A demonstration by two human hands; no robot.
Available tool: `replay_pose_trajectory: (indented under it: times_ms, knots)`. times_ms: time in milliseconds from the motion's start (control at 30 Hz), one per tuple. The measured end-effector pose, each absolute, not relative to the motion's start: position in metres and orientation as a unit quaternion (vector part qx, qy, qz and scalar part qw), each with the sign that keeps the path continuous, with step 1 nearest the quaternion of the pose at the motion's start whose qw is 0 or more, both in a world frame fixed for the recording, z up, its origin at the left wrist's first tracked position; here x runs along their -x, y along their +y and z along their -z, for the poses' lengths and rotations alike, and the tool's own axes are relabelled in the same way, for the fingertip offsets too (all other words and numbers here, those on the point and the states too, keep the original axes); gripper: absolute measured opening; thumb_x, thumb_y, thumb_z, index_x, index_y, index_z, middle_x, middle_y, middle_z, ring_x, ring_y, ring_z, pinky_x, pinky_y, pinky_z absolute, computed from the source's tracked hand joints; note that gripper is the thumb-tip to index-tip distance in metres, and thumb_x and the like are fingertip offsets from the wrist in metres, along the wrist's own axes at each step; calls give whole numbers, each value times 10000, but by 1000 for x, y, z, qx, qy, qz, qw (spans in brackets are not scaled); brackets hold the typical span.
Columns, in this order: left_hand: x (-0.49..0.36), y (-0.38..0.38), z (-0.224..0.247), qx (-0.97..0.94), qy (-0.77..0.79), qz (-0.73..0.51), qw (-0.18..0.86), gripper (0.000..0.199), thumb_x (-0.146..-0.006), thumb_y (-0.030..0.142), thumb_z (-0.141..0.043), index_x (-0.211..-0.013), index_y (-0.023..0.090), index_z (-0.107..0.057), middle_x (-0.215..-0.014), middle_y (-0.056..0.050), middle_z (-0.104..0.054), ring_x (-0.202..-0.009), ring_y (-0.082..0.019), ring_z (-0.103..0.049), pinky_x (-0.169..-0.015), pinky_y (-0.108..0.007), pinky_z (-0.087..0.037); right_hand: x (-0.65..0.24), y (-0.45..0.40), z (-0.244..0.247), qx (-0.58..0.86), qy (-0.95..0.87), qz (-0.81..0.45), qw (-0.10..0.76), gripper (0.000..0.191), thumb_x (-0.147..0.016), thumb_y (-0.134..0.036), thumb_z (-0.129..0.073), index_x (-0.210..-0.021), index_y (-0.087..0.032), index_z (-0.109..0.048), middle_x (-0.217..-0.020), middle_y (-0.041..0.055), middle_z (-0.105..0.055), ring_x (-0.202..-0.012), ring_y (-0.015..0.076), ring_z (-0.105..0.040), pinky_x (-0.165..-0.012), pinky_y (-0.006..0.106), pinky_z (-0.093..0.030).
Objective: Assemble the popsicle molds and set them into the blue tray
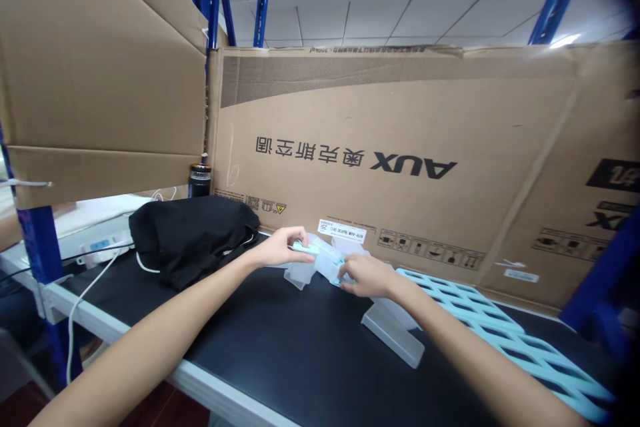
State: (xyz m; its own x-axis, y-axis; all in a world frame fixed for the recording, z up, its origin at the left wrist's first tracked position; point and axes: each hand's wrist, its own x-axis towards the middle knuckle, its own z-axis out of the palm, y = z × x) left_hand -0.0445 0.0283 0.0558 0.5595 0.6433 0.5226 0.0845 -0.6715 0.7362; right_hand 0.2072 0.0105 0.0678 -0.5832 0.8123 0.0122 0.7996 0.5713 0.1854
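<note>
My left hand pinches a small light-blue piece between thumb and fingers, above the back of the black tabletop. Close to its right, my right hand is closed, with its fingertips at a pile of translucent plastic pieces. A bit of light blue shows by those fingertips, but what they grip is hard to make out. A clear, frosted plastic box lies in front of my right hand. Another translucent piece rests below my left hand.
Light-blue lattice panels lie along the right side of the black tabletop. A black cloth bag sits at the left, with a dark jar behind it. Cardboard walls and blue posts bound the bench. A white cable hangs over its edge.
</note>
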Motion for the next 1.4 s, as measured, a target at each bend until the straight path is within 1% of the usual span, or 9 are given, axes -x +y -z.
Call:
replay_pose_trajectory:
  times_ms: [133,367,500,600,700,900,1100,1300,1400]
  knots:
    - [44,25,-58,-821,201,-411,341,365,-664,380,-746,-774,155,-480,-864,-9,-526,-759,-112,-500,-666,-241,-396,-203,12,-66,-468,875,-114,55,360,-716,-449,-599,-988,-243,-716,-990,117,-612,-982,311,-541,-822,437,-395]
    - [41,18,-59,-801,197,-392,408,405,-661,344,-758,-868,176,-453,-792,16,-523,-691,-98,-518,-597,-219,-405,-205,11,-71,-431,899,-69,37,288,-663,-464,-660,-861,-269,-735,-944,79,-595,-958,274,-508,-815,404,-387]
    - [40,16,-57,-791,206,-371,442,463,-645,297,-774,-967,183,-462,-800,6,-573,-669,-101,-555,-584,-223,-419,-205,7,-71,-389,919,-63,18,219,-644,-320,-658,-845,-265,-722,-949,55,-618,-956,260,-497,-794,384,-377]
    - [37,14,-53,-796,197,-362,444,437,-629,269,-782,-950,178,-500,-812,2,-580,-675,-103,-563,-592,-230,-428,-205,2,-70,-373,924,-80,21,286,-614,-188,-601,-877,-250,-696,-938,43,-640,-953,250,-500,-793,377,-366]
    - [31,11,-47,-795,183,-332,474,439,-624,251,-783,-958,189,-507,-806,2,-593,-682,-119,-581,-600,-250,-442,-205,-3,-67,-361,925,-118,18,347,-597,-127,-553,-907,-231,-671,-868,54,-644,-965,254,-498,-805,384,-352]
    - [20,11,-34,-780,180,-314,511,483,-594,208,-802,-974,185,-504,-718,22,-583,-625,-111,-575,-611,-267,-457,-209,-7,-61,-327,933,-151,3,223,-667,-132,-516,-835,-217,-636,-854,70,-633,-957,263,-495,-817,416,-315]
    - [21,15,-29,-764,197,-323,524,549,-577,269,-823,-1021,176,-513,-783,-2,-605,-716,-133,-611,-694,-296,-475,-214,-5,-59,-323,936,-138,-11,283,-699,-114,-486,-894,-241,-646,-926,55,-623,-984,246,-481,-806,388,-318]
    - [19,16,-26,-761,209,-320,524,567,-572,275,-829,-1040,161,-528,-843,-24,-623,-789,-158,-633,-765,-337,-484,-215,-7,-60,-316,935,-158,-6,191,-747,-121,-494,-837,-225,-626,-828,42,-630,-928,222,-495,-754,363,-321]
    - [19,15,-26,-762,205,-323,522,552,-580,256,-825,-1033,160,-525,-857,-33,-627,-786,-156,-631,-770,-343,-485,-215,-10,-58,-297,938,-175,-23,191,-819,-128,-432,-821,-212,-603,-811,47,-620,-886,208,-498,-735,360,-329]
